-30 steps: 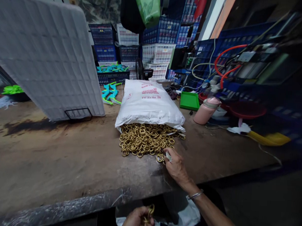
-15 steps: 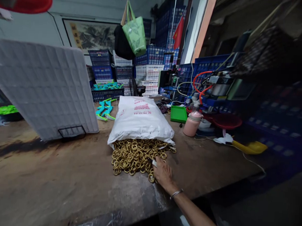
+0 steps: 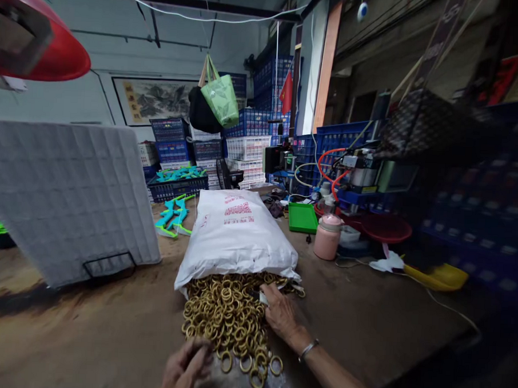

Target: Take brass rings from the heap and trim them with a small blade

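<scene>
A white woven sack [image 3: 244, 236] with red print lies on the table, its near end open. Gold-coloured rings [image 3: 223, 312] spill from its mouth in a heap, with several loose ones toward the front edge. My right hand [image 3: 282, 315] is closed at the heap's right side, beside the sack's mouth. It grips a small white and dark object [image 3: 261, 297], mostly hidden by the fingers and rings. At the front left of the heap is my left hand [image 3: 188, 365], smeared by motion, so its grip is unclear.
A grey ribbed panel [image 3: 70, 203] stands on the left. Turquoise and green plastic parts [image 3: 174, 216] lie behind. To the right are a green tray [image 3: 302, 217], a pink bottle [image 3: 327, 237] and a yellow scoop [image 3: 439, 276]. A red lamp shade [image 3: 55, 48] hangs at upper left.
My left hand has come into view at the bottom. More rings have spread toward the front edge. My right hand stays by the heap's right side, and the camera view has tilted up.
</scene>
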### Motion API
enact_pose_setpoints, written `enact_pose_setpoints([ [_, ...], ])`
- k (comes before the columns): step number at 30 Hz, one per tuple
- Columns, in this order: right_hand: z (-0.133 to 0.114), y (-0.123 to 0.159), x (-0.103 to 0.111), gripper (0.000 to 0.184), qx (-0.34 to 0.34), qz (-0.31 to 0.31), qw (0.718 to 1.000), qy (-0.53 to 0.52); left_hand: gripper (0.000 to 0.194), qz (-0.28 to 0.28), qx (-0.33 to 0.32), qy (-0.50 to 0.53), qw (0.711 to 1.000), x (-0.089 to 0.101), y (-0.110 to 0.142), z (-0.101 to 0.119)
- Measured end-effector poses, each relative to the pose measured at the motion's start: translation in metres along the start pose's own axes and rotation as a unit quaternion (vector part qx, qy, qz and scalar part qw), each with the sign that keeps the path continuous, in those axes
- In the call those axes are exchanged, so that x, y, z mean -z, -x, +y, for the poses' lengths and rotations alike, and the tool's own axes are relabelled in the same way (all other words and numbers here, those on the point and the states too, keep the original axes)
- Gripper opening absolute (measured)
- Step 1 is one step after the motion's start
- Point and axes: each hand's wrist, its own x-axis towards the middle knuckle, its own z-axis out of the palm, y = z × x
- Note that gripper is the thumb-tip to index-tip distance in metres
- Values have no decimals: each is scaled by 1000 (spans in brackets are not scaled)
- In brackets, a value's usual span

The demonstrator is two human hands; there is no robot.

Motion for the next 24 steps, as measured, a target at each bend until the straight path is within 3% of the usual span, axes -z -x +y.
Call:
enact_pose_setpoints([
  [1,6,-4,-4,56,0,-4,1000,23,31,34,-77,-79,993,0,-17,4],
  [3,16,-10,-13,58,4,-7,998,57,30,38,-169,-214,961,-3,-51,10],
  [6,25,-19,-21,60,10,14,995,98,27,83,-303,-360,878,-6,-96,9],
  [8,26,-27,-20,56,9,24,992,122,26,105,-340,-436,827,-6,-121,3],
  [11,21,-46,-8,42,-6,-19,992,121,28,135,-359,-529,757,-4,-147,-7],
  [14,12,-67,3,34,-17,-55,993,100,31,175,-348,-586,711,-6,-161,-11],
  [16,8,-78,4,34,-23,-66,994,84,34,184,-321,-610,701,-10,-166,-6],
  [18,6,-87,1,35,-19,-78,994,69,39,185,-271,-622,711,-15,-170,4],
  [19,6,-91,-1,34,-14,-86,994,63,39,183,-230,-624,724,-17,-173,10],
  [21,8,-97,-5,33,-4,-101,993,53,35,143,-154,-592,778,-20,-179,21],
  [24,12,-103,-10,35,7,-117,992,39,31,108,-143,-562,807,-19,-194,30],
])
